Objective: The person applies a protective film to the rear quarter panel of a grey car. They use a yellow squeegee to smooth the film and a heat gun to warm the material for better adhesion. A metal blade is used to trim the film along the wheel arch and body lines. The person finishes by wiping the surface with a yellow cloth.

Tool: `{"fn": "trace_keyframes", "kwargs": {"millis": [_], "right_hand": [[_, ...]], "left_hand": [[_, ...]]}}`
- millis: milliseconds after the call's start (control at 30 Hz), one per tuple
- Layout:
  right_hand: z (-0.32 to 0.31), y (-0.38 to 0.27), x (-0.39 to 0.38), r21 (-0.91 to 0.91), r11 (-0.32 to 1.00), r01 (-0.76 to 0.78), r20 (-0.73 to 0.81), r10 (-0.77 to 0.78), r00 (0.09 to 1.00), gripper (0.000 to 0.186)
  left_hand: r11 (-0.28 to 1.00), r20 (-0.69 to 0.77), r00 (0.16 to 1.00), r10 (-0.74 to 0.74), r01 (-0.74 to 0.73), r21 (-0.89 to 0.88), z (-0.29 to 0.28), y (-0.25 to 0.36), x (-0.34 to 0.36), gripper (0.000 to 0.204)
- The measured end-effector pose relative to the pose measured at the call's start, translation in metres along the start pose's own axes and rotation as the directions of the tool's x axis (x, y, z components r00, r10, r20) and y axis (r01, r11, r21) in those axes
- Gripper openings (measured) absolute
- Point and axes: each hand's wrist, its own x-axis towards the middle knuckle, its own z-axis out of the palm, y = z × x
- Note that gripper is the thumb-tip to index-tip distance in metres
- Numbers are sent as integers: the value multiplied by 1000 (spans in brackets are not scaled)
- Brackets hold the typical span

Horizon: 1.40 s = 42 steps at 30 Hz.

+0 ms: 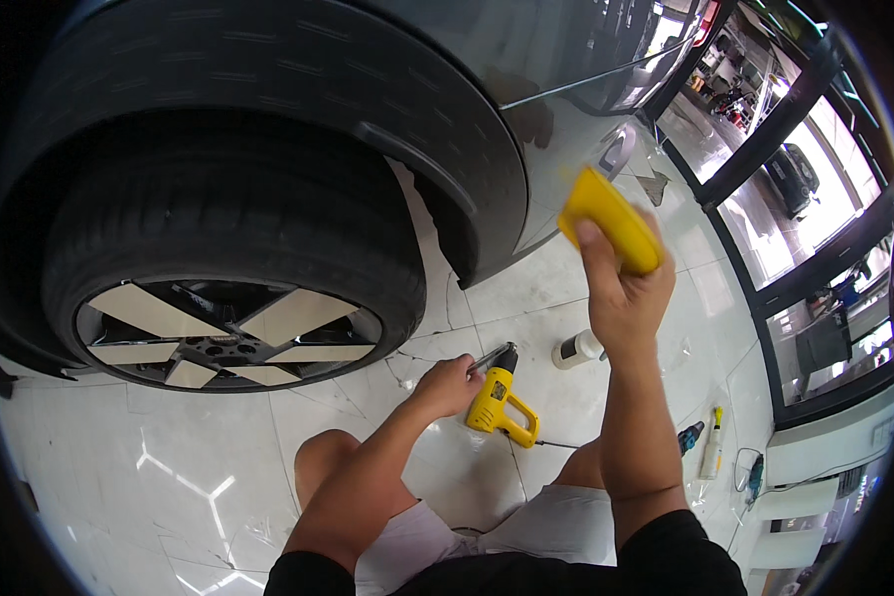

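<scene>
My right hand [636, 288] is raised beside the car's lower body panel, with its fingers and thumb closed round a yellow squeegee [609, 221] that is slightly blurred. Lower and to the left, my left hand [447, 385] grips a slim silver tool [491, 357], whose exact kind I cannot make out. Just right of that hand, a yellow heat gun [505, 397] lies on the floor, its nozzle close to the silver tool in the picture. Beyond it is a white bottle [576, 350] with a dark label, partly behind my right forearm.
At left stands the car wheel [230, 228] under a dark arch trim [298, 74]. Grey bodywork [566, 89] rises ahead. A drill-like tool [691, 435] and a white tube [712, 447] lie at right on the tiled floor [407, 477]. Black-framed glass doors [765, 199] stand farther right.
</scene>
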Motion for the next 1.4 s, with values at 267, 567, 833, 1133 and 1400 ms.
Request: {"fn": "trace_keyframes", "kwargs": {"millis": [267,567,833,1133,1400], "right_hand": [[45,109,-101,91,928,-360,-52,365,929,20],[76,133,-103,131,966,-224,-158,244,957,17],[88,133,-94,-47,997,55,-191,-63,979,16],[76,128,-86,-61,998,9,-110,-16,994,14],[-32,146,-143,377,782,-496,-384,619,685,28]], "left_hand": [[998,26,998,63,-63,-3,-2,15,-20,32],[995,173,985,14,-31,91,-15,29,-45,31],[996,26,995,94,-94,2,-9,12,-48,26],[994,59,993,105,-106,22,-2,10,-37,26],[999,33,999,-3,2,41,20,8,-17,27]]}}
